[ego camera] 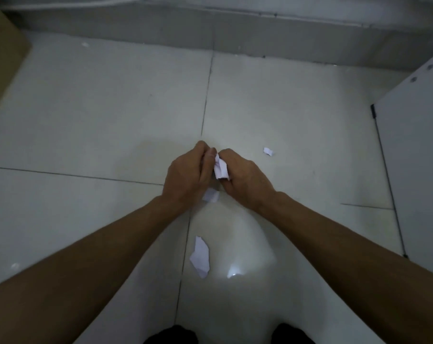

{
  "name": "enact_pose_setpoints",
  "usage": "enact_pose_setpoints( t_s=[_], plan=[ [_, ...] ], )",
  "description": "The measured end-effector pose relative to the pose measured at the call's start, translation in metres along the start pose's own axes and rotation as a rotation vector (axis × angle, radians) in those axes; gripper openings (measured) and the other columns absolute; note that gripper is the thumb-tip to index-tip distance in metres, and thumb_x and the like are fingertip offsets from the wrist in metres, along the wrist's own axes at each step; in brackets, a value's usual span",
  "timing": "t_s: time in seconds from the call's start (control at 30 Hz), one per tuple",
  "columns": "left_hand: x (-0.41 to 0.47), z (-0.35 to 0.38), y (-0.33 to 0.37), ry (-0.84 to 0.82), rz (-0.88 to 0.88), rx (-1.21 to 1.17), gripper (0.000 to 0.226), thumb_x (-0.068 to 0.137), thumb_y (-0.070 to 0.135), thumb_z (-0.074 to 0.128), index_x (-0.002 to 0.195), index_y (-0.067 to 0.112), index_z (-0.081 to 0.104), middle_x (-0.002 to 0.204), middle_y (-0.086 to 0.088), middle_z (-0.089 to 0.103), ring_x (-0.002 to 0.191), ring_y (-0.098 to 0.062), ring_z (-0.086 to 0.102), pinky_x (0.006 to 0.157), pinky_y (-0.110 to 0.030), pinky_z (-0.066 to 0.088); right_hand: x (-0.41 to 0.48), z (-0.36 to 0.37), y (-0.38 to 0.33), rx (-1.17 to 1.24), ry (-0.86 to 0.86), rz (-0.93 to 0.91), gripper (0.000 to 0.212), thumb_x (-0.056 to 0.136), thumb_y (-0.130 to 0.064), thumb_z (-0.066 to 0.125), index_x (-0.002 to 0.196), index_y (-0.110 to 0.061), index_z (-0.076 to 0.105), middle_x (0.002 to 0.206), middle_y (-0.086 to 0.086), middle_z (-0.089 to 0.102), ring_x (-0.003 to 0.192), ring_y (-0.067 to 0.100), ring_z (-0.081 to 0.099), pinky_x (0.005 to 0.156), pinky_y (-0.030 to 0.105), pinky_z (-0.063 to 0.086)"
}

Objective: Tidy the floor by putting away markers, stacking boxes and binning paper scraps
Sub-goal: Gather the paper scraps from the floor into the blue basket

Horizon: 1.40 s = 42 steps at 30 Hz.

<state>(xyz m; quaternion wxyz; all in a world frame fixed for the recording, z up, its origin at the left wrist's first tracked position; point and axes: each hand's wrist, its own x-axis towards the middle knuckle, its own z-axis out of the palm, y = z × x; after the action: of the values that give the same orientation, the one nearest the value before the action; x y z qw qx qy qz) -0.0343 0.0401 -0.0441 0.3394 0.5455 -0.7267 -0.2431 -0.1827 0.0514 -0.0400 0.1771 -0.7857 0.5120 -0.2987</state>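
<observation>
White scrap point(220, 170) is gripped between the curled fingers of left hand point(188, 175) and right hand point(245, 181), other scraps point(201, 256) lying on floor point(86, 120).

The floor point(86, 120) is smooth, glossy tile that mirrors a bright glare. The paper scrap point(221, 170) I hold is thin, matt white and creased. The box point(2, 58) is dull brown cardboard.

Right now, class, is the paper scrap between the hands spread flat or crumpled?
Crumpled: the paper scrap is creased and bunched between left hand and right hand.
</observation>
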Motion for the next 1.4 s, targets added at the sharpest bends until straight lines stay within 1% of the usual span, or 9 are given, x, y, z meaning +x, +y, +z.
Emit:
enact_pose_setpoints(
  t_s=[0.17,0.33,0.73,0.83,0.9,1.03,1.17,1.3,1.4],
  plan=[
    [0.024,-0.06,0.006,0.292,-0.052,-0.11,0.029,0.102,0.023,0.041,0.083,0.004,0.052,0.066,0.0,0.056,0.058,-0.009,0.054,0.053,-0.021,0.041,0.055,0.002,-0.05,0.164,0.079,-0.034,0.007,0.092,-0.005,0.059,0.091,0.002,0.059,0.081,0.004,0.056,0.069,0.018,0.052,0.063,0.023,0.038],
    [0.036,-0.153,-0.004,0.591,-0.096,-0.095,0.029,0.101,0.022,0.043,0.076,0.008,0.051,0.062,0.012,0.051,0.058,-0.002,0.053,0.056,-0.014,0.038,0.123,0.023,-0.133,0.315,0.106,-0.206,0.013,0.094,-0.002,0.054,0.087,0.006,0.061,0.078,0.016,0.061,0.068,0.024,0.056,0.065,0.024,0.043],
    [-0.053,-0.378,-0.022,1.212,-0.26,0.032,0.031,0.095,0.028,0.042,0.064,0.027,0.045,0.058,0.016,0.056,0.057,-0.001,0.051,0.06,-0.025,0.04,0.183,0.086,-0.376,0.587,-0.033,-0.619,0.013,0.093,-0.001,0.054,0.1,0.002,0.065,0.079,0.003,0.059,0.07,0.007,0.046,0.063,0.014,0.04],
    [-0.085,-0.439,-0.006,1.416,-0.251,0.043,0.036,0.097,0.028,0.044,0.061,0.025,0.043,0.055,0.012,0.05,0.054,-0.004,0.045,0.058,-0.03,0.038,0.184,0.093,-0.452,0.671,-0.05,-0.719,0.015,0.097,-0.011,0.053,0.089,0.0,0.06,0.071,-0.005,0.048,0.062,0.01,0.043,0.058,0.022,0.036],
    [-0.109,-0.472,0.006,1.51,-0.285,0.069,0.039,0.098,0.033,0.043,0.062,0.02,0.048,0.056,0.012,0.053,0.055,-0.001,0.047,0.056,-0.025,0.039,0.178,0.093,-0.497,0.766,-0.065,-0.747,0.015,0.097,-0.014,0.053,0.083,-0.008,0.055,0.066,-0.013,0.042,0.057,0.007,0.04,0.056,0.012,0.032],
    [-0.17,-0.521,0.019,1.667,-0.449,-0.055,0.04,0.097,0.04,0.043,0.067,0.023,0.064,0.072,0.009,0.068,0.072,-0.01,0.064,0.068,-0.032,0.05,0.146,0.102,-0.573,0.917,-0.314,-0.683,0.012,0.095,-0.033,0.058,0.089,-0.023,0.059,0.074,-0.011,0.061,0.066,-0.001,0.057,0.059,0.002,0.037],
    [-0.236,-0.54,0.018,1.74,-0.638,-0.138,0.035,0.096,0.041,0.044,0.075,0.025,0.066,0.084,0.003,0.072,0.081,-0.015,0.069,0.066,-0.031,0.052,0.112,0.121,-0.62,0.921,-0.635,-0.56,0.033,0.093,-0.04,0.061,0.115,-0.018,0.068,0.106,0.002,0.073,0.097,0.017,0.068,0.081,0.029,0.054],
    [-0.282,-0.542,0.013,1.788,-0.819,-0.232,0.03,0.095,0.041,0.046,0.085,0.024,0.069,0.081,0.004,0.072,0.069,-0.012,0.068,0.054,-0.025,0.046,0.097,0.139,-0.633,0.831,-0.883,-0.564,0.033,0.093,-0.034,0.062,0.119,-0.014,0.064,0.113,0.002,0.069,0.1,0.017,0.065,0.077,0.027,0.052],
    [-0.303,-0.539,0.006,1.761,-0.881,-0.216,0.039,0.096,0.044,0.041,0.085,0.026,0.073,0.088,0.002,0.075,0.078,-0.017,0.07,0.07,-0.033,0.056,0.096,0.146,-0.628,0.725,-0.984,-0.595,0.046,0.091,-0.042,0.065,0.128,-0.015,0.06,0.119,0.003,0.068,0.105,0.016,0.065,0.082,0.031,0.053]
  ],
)
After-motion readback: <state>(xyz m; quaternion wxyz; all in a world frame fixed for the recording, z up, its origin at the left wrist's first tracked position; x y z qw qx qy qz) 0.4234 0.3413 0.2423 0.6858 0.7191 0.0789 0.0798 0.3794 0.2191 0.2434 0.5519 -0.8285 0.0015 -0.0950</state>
